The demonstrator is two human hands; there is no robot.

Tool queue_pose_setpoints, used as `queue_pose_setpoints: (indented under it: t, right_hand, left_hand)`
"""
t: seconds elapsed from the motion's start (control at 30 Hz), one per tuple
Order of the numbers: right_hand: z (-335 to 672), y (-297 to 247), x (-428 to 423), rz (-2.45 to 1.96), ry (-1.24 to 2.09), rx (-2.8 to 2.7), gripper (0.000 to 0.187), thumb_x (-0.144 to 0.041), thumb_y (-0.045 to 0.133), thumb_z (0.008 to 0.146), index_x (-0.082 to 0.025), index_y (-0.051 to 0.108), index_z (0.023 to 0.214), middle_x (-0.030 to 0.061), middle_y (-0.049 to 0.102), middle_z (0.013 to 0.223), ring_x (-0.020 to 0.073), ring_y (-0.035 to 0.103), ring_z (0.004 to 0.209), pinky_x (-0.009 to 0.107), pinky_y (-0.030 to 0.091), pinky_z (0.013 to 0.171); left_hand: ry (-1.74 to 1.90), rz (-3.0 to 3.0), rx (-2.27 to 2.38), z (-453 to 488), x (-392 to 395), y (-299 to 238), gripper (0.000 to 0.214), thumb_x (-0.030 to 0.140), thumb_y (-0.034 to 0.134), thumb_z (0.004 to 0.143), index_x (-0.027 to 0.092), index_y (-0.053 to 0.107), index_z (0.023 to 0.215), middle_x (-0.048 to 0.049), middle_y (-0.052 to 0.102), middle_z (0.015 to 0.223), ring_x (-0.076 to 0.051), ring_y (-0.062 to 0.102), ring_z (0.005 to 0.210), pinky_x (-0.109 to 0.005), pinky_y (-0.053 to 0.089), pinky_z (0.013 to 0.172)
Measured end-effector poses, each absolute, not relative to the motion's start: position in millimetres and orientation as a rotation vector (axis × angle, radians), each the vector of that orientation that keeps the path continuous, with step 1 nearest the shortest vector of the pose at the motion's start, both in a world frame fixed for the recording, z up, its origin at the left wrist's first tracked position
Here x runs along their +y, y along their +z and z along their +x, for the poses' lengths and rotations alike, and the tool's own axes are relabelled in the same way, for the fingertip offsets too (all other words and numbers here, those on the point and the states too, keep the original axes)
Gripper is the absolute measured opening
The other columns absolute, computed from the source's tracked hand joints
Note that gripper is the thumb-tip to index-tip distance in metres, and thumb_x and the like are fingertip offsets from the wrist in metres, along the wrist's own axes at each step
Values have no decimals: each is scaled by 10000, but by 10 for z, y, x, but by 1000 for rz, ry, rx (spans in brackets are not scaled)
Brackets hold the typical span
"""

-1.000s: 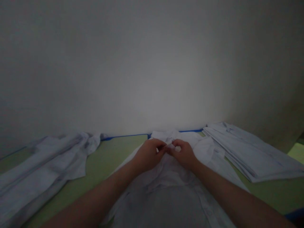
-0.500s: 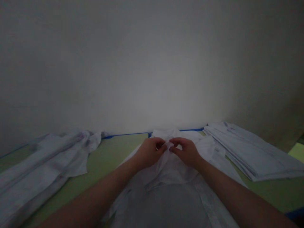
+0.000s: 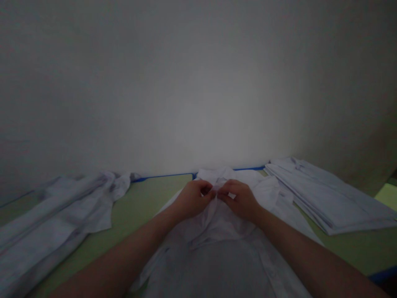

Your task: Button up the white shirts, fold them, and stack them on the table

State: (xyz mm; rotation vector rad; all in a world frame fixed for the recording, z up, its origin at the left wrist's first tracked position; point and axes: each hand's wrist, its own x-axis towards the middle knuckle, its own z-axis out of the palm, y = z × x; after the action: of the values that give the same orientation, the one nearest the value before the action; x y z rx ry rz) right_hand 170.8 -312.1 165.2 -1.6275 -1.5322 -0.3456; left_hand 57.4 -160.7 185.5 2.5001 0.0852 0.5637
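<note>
A white shirt (image 3: 223, 227) lies spread out in front of me, its collar end towards the wall. My left hand (image 3: 195, 198) pinches the cloth near the collar between thumb and fingers. Close beside it, my right hand (image 3: 240, 199) grips the same front part in a pinch, the fingertips of both hands almost touching. Whatever small detail sits between the fingertips, such as a button, is too dim and small to make out.
Light green tables (image 3: 149, 198) with blue edges stand against a plain grey wall (image 3: 198, 91). On the left lie loose white garments (image 3: 68, 211). A stack of folded white garments (image 3: 331, 196) is on the right.
Both hands stay at the same spot on the shirt. The right hand has shifted slightly left, bringing the fingertips closer together.
</note>
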Motion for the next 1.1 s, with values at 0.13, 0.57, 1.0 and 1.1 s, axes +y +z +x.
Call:
queue_pose_setpoints:
  t: [0.13,0.57,1.0,1.1]
  right_hand:
    - [1704,1645,-3119,-1693,-376,-1482,58,-197,609,766,-189,658,796,22,606,744,125,540,708,260,410,681]
    - [1682,1603,-3129,-1694,-438,-1463,37,-192,616,761,-208,647,774,-3,612,727,125,537,726,278,375,731]
    - [1680,1604,-3148,-1649,-551,-1513,40,-241,629,769,-220,662,763,26,616,825,160,522,845,320,373,802]
    - [1692,1612,-3147,-1646,-573,-1596,65,-242,602,791,-230,663,775,24,635,822,165,526,849,342,365,842]
  left_hand:
    - [536,2489,49,571,-1614,1842,258,332,472,793,149,644,733,-4,607,664,-101,510,617,-186,353,548]
    - [314,2343,-54,602,-1534,1796,230,283,446,797,145,609,714,11,554,591,-96,521,547,-180,378,509]
    - [387,2243,-75,599,-1558,1713,203,289,472,798,139,601,752,4,567,624,-81,516,556,-177,407,540]
    - [385,2256,-61,589,-1573,1722,221,299,456,808,136,594,755,3,559,622,-86,514,556,-179,411,532]
